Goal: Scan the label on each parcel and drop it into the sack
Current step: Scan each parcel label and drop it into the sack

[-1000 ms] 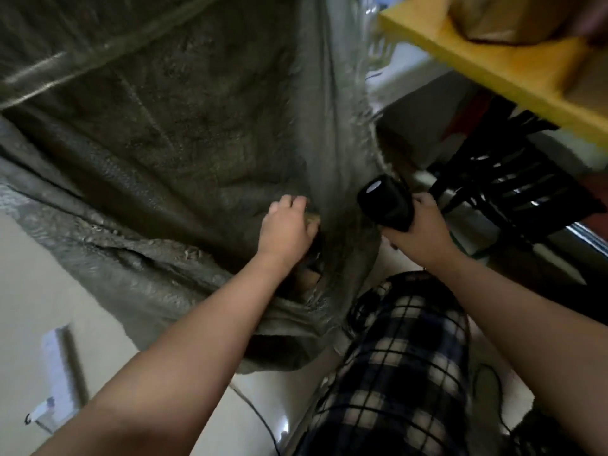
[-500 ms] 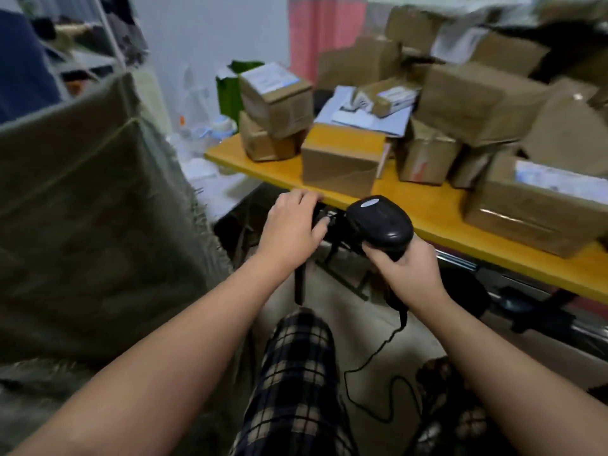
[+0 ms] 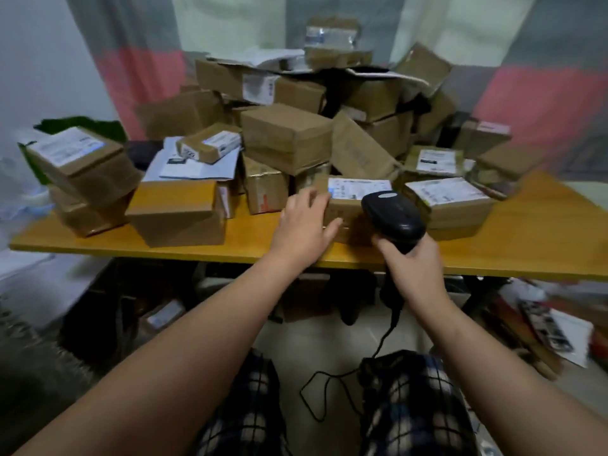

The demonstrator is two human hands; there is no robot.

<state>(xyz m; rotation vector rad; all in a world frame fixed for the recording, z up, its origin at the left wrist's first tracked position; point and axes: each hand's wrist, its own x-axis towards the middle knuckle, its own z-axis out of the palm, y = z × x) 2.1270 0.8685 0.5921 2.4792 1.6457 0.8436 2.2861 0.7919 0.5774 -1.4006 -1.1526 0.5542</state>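
Several brown cardboard parcels are heaped on a yellow table. One small parcel with a white label on top sits near the table's front edge. My left hand reaches to its left side with fingers spread and relaxed, thumb touching its front face. My right hand grips the handle of a black barcode scanner, whose head hovers just right of that parcel's label. The scanner's cable hangs down to the floor. A bit of the grey sack shows at the lower left edge.
Taller stacked boxes stand behind the small parcel. A yellowish box and a labelled box are at the left. Another labelled parcel lies right of the scanner. Clutter lies under the table and on the floor at right.
My view swung from inside the sack up to the table. My left hand left the sack and reached to the small parcel. My right hand raised the scanner beside its label.
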